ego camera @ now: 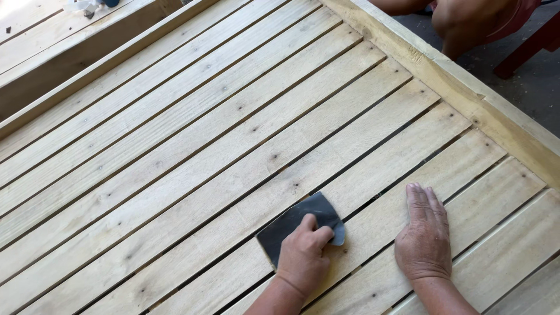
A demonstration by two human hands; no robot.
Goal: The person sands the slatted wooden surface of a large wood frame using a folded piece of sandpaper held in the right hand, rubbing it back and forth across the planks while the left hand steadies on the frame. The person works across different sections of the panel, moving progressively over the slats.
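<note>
Dark sandpaper sheet [300, 224] clenched under my left hand [302, 256] on slatted wooden panel [192, 146]; right hand [424, 236] released, flat on slats.

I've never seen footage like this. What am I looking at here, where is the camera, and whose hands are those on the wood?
There is no machine here: a person works with two bare hands, and the single camera sits on that person's head, looking down. So the arms coming in from the bottom edge are the wearer's own.

The surface is a big slatted wooden panel, pale planks laid side by side with narrow gaps, framed by a thicker wooden beam along the right edge.

The left hand presses down on a dark grey sheet of sandpaper lying on the planks, fingers curled over it. The right hand lies flat, palm down, on the bare wood beside it and holds nothing.

At the top right, beyond the beam, part of another person shows, next to something red; too little is visible to say more.
</note>
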